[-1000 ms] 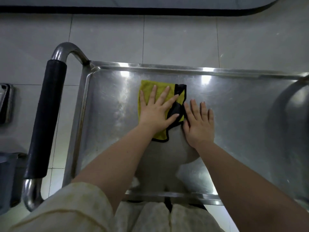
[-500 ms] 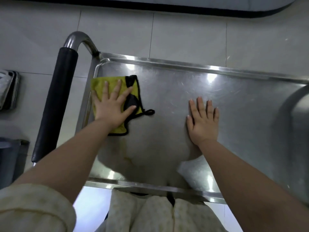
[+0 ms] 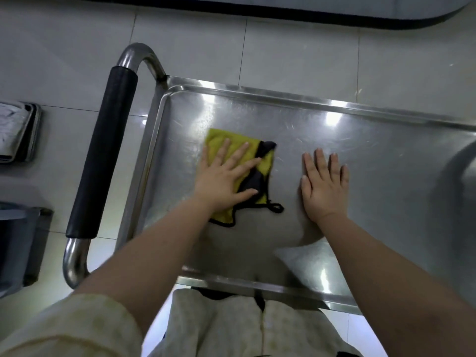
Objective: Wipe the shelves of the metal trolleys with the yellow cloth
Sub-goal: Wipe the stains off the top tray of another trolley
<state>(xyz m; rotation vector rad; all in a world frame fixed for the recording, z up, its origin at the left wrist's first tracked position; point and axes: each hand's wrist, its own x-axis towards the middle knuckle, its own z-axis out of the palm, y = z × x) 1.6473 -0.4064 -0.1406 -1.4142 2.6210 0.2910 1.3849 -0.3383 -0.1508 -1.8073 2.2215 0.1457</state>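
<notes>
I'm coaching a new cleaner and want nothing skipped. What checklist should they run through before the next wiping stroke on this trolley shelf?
1. Cloth under control: the left hand presses the yellow cloth flat-fingered onto the shelf: ok.
2. Cloth spread out: its right corner is folded over, black side up, and the black loop trails loose: not ok.
3. Bracing: the right hand lies flat on the shelf, apart from the cloth: ok.
4. Stroke path rightward: the right hand lies in it and would probably have to lift: not ok.
5. Wiped area clean: glare and scratches mask it: cannot tell.
</notes>
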